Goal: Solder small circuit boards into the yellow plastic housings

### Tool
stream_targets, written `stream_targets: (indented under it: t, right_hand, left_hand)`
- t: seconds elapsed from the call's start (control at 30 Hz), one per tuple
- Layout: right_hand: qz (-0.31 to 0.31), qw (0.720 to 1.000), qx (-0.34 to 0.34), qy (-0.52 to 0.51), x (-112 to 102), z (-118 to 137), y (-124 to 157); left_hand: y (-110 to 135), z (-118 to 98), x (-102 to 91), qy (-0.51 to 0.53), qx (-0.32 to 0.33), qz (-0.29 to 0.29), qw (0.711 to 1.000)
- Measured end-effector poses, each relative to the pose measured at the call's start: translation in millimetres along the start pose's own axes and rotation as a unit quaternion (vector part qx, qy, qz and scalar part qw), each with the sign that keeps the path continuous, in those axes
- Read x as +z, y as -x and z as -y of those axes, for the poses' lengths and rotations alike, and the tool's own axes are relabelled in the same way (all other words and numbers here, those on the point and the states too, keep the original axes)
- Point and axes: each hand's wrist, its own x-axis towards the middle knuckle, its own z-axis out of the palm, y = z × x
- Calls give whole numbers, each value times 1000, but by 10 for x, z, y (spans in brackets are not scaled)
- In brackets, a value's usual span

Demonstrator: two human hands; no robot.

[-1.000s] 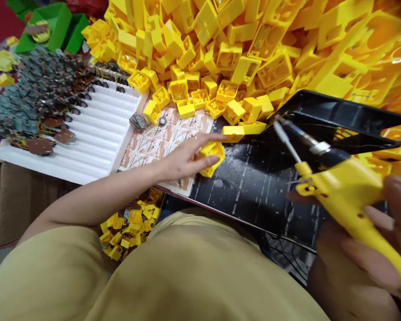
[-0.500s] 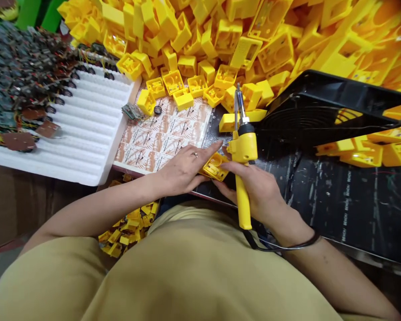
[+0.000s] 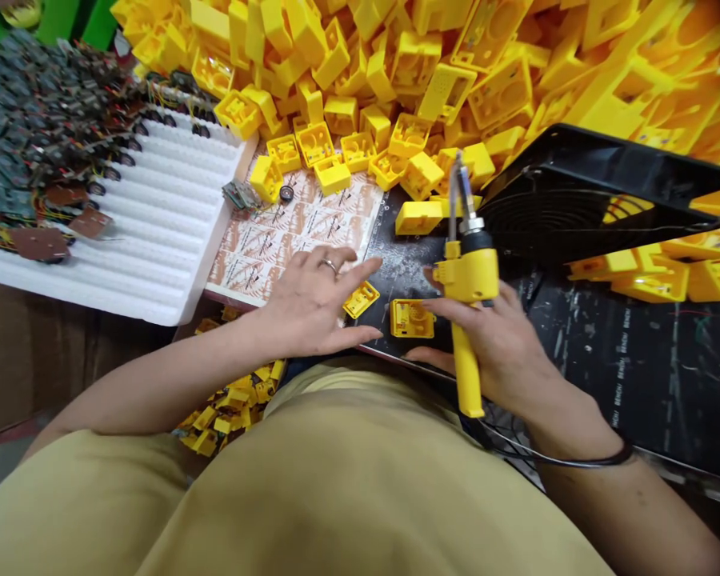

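My left hand (image 3: 315,300) lies over the edge of the black mat (image 3: 606,336), fingers apart, its fingertips by a small flat yellow cover (image 3: 361,299). A yellow plastic housing (image 3: 411,318) rests open side up on the mat between my two hands. My right hand (image 3: 498,348) grips a yellow soldering iron (image 3: 468,280) with its tip pointing away from me; the thumb and forefinger reach toward the housing.
A big heap of yellow housings (image 3: 432,72) fills the back. A white ribbed foam tray (image 3: 150,232) at the left carries several circuit boards with wires (image 3: 42,144). A black fan frame (image 3: 588,200) stands at the right. More yellow parts (image 3: 228,408) lie below the table edge.
The yellow housing has come apart into a cover and a body, both now lying on the mat. My right hand with the soldering iron came in from the right, then shifted slightly right.
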Motion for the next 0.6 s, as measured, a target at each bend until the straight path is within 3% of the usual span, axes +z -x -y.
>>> stream_targets:
  t: [0.07,0.17,0.23,0.33,0.43,0.53,0.6]
  right_hand:
    - [14,998,-14,-57,46,-10,-8]
    - [-8,997,-5,-71,58,-18,16]
    - [-18,998,4,-66,39,-26,51]
    - [-22,998,6,-54,25,-32,96]
    - [-35,998,4,-44,57,-22,94]
    - [-39,999,-16,-35,98,-12,55]
    - [-37,998,-32,-31,105,-17,39]
  left_hand:
    - [-29,-56,-19,-22,-3,27,999]
    - [-74,-15,-126,40,111,107,987]
    - [-71,49,-193,89,172,131,972]
    - [-12,110,-165,118,136,69,981]
    - [63,75,27,108,74,1,991]
    - [97,-24,202,87,51,0,995]
    - [78,-58,205,79,63,6,995]
